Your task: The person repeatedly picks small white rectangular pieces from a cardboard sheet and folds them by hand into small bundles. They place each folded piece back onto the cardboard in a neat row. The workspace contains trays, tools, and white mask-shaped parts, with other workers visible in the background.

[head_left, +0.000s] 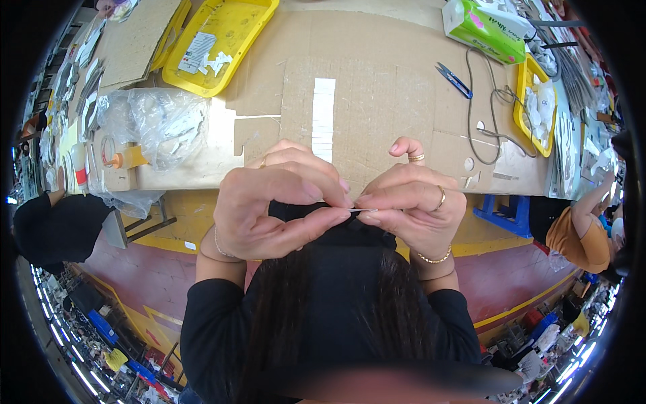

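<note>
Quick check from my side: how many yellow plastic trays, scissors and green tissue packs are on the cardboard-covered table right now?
Yellow plastic trays: 2, a large one at the top left and a smaller one at the right edge
Blue-handled scissors: 1
Green tissue pack: 1
Total: 4

Tabletop (377, 94): covered with flattened brown cardboard.
Middle: a white strip of small pads (324, 118).
Far left: a yellow tray (219, 44), a crumpled clear plastic bag (161, 124).
Right: blue-handled snips (453, 79), a grey cord (488, 101), a green tissue pack (488, 27), a second yellow tray (535, 104).
</note>
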`<action>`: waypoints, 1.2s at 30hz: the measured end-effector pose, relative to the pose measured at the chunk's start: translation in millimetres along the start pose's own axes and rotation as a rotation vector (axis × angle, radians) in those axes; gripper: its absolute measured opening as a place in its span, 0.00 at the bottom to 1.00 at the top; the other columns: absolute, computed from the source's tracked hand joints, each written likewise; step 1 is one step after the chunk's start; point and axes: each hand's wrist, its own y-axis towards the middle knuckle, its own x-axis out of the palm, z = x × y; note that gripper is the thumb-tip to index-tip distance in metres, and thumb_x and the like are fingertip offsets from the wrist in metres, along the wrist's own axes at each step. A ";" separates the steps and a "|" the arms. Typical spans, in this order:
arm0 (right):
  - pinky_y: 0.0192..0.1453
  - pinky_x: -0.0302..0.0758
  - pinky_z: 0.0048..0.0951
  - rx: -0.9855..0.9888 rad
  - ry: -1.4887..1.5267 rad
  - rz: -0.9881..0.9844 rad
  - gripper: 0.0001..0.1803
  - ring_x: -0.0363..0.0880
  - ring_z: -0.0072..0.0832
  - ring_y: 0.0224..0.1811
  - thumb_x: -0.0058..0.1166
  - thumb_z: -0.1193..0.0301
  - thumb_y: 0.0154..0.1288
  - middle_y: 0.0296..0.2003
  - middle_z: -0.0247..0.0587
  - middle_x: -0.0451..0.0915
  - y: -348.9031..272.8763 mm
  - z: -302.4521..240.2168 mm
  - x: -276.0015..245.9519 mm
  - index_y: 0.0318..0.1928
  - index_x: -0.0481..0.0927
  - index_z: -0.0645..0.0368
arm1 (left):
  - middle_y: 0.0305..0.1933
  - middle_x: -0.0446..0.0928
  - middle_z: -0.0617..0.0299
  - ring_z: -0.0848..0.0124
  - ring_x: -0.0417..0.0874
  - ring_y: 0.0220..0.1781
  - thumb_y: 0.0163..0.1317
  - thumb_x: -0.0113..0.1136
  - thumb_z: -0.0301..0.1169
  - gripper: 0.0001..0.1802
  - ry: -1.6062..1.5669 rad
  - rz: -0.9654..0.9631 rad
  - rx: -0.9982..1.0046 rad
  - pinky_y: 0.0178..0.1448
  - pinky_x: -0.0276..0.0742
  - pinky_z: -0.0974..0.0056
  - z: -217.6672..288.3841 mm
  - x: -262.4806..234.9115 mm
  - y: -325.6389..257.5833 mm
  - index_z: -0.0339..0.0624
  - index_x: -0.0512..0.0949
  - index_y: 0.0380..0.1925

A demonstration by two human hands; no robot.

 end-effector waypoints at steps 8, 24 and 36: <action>0.56 0.60 0.33 -0.005 0.008 0.003 0.07 0.80 0.16 0.27 0.72 0.72 0.48 0.25 0.27 0.85 -1.7 0.4 -2.5 0.28 0.86 0.50 | 0.32 0.83 0.63 0.68 0.84 0.39 0.47 0.70 0.18 0.17 -0.051 0.062 -0.097 0.46 0.72 0.63 3.2 4.4 0.7 0.45 0.76 0.36; 0.65 0.60 0.37 0.264 0.067 -0.024 0.23 0.85 0.23 0.41 0.74 0.70 0.41 0.36 0.34 0.87 -10.0 21.5 -9.8 0.43 0.85 0.58 | 0.34 0.78 0.62 0.77 0.78 0.39 0.56 0.66 0.19 0.18 -0.511 0.234 -0.662 0.42 0.74 0.71 -16.5 2.6 -9.4 0.36 0.72 0.45; 0.59 0.62 0.34 0.261 0.111 0.012 0.11 0.81 0.24 0.37 0.66 0.78 0.52 0.32 0.37 0.85 -14.5 34.4 -3.5 0.38 0.84 0.62 | 0.33 0.84 0.57 0.72 0.81 0.36 0.56 0.67 0.27 0.10 0.673 0.862 -0.498 0.44 0.75 0.69 -170.5 -136.1 -46.4 0.35 0.84 0.37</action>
